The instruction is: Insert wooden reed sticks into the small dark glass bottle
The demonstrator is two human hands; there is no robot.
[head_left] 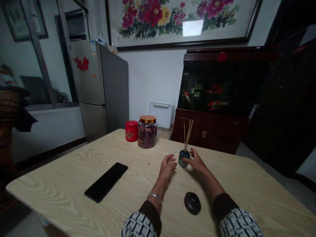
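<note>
Bottle: I see a small dark-teal diffuser bottle standing upright on the tabletop, between my two hands and towards the far edge.
Reeds: thin sticks stand out of its neck, fanned slightly.
Right hand: the right hand lies against the bottle's right side with its fingers curved; I cannot tell whether they grip it.
Left hand: the left hand is just beside the bottle on the left, fingers apart and loosely curled, touching nothing.
Handling: I judge it light, rigid, probably glass, so smooth and breakable; top-heavy with loose reeds, and any liquid inside could spill if tilted.
Hold: the round body, low down, never the reeds.
Nearby: a dark round piece lies between my forearms; a phone, a glass jar and a red tin sit well apart on the left.
</note>
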